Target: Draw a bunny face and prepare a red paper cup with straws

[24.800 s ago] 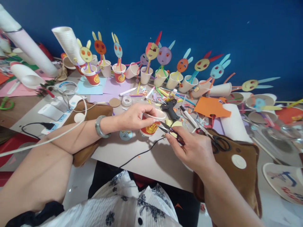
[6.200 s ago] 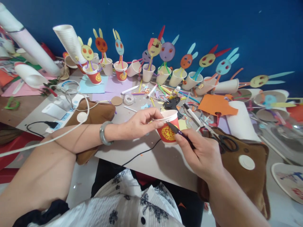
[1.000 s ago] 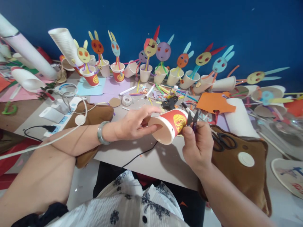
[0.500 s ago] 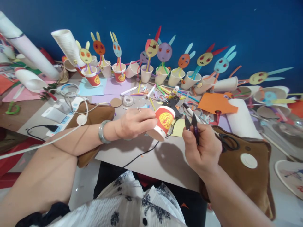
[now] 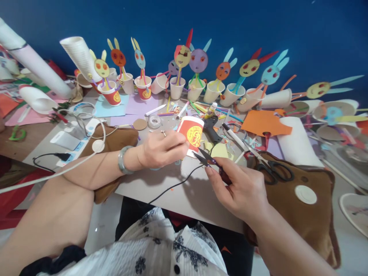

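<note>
Held in the fingers of my left hand [image 5: 163, 150] is a red and white paper cup [image 5: 193, 132] with a round yellow print, tilted above the table. My right hand [image 5: 238, 184] grips small dark thread snips [image 5: 208, 158]. Their two pointed blades are spread apart, with the tips right by the cup's lower edge. Whether the blades touch the cup I cannot tell. Behind the cup lies a black glue gun [image 5: 212, 129], and its dark cord runs below my hands.
Along the blue wall stand several cups with paper rabbit figures [image 5: 198, 63]. Markers and scraps litter the table, with a tape roll [image 5: 154, 122] and orange paper [image 5: 264, 126]. Black-handled scissors [image 5: 274, 172] rest on a brown pouch [image 5: 304, 214] at right; a power strip [image 5: 76, 147] lies left.
My right hand has moved left, bringing the snips to the cup's lower edge. The cup has shifted slightly up and left and turned more upright.
</note>
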`<state>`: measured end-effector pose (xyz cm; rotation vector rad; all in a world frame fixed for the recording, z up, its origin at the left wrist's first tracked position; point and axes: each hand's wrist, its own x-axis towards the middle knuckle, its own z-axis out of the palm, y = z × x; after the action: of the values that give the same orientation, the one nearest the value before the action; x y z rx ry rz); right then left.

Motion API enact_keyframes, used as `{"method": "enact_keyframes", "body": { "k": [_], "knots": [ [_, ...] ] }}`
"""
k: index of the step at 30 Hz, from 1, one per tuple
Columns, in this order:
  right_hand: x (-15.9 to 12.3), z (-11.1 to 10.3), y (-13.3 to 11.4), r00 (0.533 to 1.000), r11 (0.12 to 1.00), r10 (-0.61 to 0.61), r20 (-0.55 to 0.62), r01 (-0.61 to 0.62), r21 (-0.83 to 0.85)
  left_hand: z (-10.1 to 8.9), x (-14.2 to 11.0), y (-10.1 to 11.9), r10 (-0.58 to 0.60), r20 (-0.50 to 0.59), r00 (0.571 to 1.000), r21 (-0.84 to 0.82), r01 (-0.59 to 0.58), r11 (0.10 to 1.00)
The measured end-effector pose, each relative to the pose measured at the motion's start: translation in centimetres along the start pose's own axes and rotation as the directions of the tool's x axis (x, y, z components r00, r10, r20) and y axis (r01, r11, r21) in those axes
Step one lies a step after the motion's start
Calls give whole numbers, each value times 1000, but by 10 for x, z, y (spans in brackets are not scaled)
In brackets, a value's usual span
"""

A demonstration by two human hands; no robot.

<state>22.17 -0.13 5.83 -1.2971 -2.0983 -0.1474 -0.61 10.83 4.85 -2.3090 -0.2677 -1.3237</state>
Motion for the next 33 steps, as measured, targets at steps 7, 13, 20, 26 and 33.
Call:
{"method": "enact_keyframes", "body": {
  "k": [7,13,20,26,33],
  "knots": [
    [1,0,0,1000,1000,-19,10,19,-22,-3,4,2,49,18,999,49,-50,998],
    [0,1,-1,998,994,-57,-8,56,-95,-1,1,3,32,36,999,37,-33,999],
    [2,1,-2,996,988,-84,-6,83,-132,1,0,2,8,22,1000,6,-8,1000],
    [3,-1,-2,995,985,-101,-1,100,-137,2,-4,1,-10,28,1000,-60,11,998],
    [2,-3,-2,994,985,-103,23,105,-135,3,-2,1,-45,0,999,-169,45,985]
  ]
}}
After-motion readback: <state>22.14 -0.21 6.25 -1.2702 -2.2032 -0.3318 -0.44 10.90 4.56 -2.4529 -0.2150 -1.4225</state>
